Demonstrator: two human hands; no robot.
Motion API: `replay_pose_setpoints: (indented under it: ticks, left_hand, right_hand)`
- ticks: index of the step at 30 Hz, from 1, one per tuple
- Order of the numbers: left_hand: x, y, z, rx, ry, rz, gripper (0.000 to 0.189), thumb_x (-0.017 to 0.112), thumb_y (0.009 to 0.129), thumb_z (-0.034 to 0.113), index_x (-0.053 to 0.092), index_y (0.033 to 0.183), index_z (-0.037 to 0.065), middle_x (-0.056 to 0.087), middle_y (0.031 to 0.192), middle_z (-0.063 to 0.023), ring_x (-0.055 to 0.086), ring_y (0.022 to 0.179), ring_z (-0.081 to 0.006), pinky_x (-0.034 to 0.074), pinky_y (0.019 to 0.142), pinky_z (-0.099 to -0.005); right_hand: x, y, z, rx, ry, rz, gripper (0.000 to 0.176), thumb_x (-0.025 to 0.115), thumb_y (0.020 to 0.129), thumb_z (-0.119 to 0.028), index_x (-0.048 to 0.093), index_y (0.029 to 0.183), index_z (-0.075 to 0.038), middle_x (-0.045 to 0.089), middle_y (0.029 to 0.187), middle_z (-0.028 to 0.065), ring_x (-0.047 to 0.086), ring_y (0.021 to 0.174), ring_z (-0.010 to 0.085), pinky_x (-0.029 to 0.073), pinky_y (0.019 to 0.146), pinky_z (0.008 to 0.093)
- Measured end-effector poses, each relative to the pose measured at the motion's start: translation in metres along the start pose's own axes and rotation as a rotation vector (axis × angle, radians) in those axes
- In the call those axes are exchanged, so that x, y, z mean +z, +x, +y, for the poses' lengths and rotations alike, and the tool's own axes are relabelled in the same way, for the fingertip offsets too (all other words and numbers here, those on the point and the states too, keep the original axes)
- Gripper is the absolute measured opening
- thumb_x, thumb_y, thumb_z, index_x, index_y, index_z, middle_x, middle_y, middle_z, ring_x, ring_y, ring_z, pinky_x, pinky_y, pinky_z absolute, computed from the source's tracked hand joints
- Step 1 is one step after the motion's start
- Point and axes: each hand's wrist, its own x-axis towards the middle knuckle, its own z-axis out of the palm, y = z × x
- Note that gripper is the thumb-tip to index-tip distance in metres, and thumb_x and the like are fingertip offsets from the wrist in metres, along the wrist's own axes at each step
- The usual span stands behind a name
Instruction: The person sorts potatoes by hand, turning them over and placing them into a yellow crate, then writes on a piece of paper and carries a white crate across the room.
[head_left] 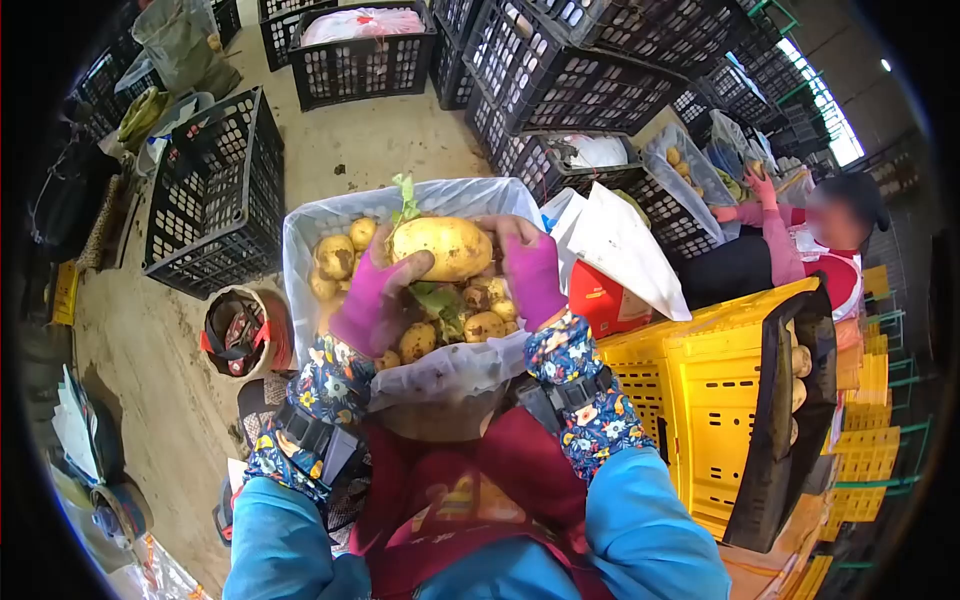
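A large yellow potato (441, 248) is held between my two hands above a lined crate (300, 225). My left hand (376, 290), in a purple glove with bare dirty fingertips, grips its left end, the thumb lying along the lower side. At the right end, the fingers of my right hand (528, 265) are bent against it. Under and around my hands lie several smaller, soil-marked potatoes (484, 326). A green sprig (406, 198) rises behind the large potato, and green leaves (437, 300) lie among those below.
Black crates (362, 62) stand ahead, with another (222, 190) at left. White sheets (622, 250) and a red box (604, 300) adjoin the lined crate's right side. Yellow crates (700, 400) stand right. A co-worker (790, 240) reaches into a crate farther right. A bucket (247, 330) sits at left.
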Motion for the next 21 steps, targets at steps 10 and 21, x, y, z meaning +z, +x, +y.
replay_pose_setpoints:
  ticks: [10, 21]
  left_hand:
    - [-0.011, 0.005, -0.028, 0.419, 0.479, 0.109, 0.048, 0.061, 0.093, 0.023, 0.048, 0.134, 0.000, 0.052, 0.136, -0.0173, 0.052, 0.122, -0.0215, 0.045, 0.101, -0.0323]
    - [-0.040, 0.031, -0.028, 0.109, 0.574, 0.425, 0.053, 0.061, 0.089, 0.010, 0.047, 0.139, 0.001, 0.057, 0.126, -0.0136, 0.061, 0.105, -0.0211, 0.049, 0.092, -0.0311]
  right_hand:
    - [0.029, -0.025, -0.013, -0.053, 0.499, -0.045, 0.068, 0.078, 0.080, -0.019, 0.044, 0.137, -0.003, 0.056, 0.127, 0.0106, 0.056, 0.119, 0.0221, 0.051, 0.097, 0.0336]
    - [0.028, -0.052, -0.042, -0.372, 0.571, 0.104, 0.084, 0.081, 0.076, -0.026, 0.037, 0.143, -0.002, 0.051, 0.134, 0.0162, 0.050, 0.127, 0.0286, 0.044, 0.106, 0.0433]
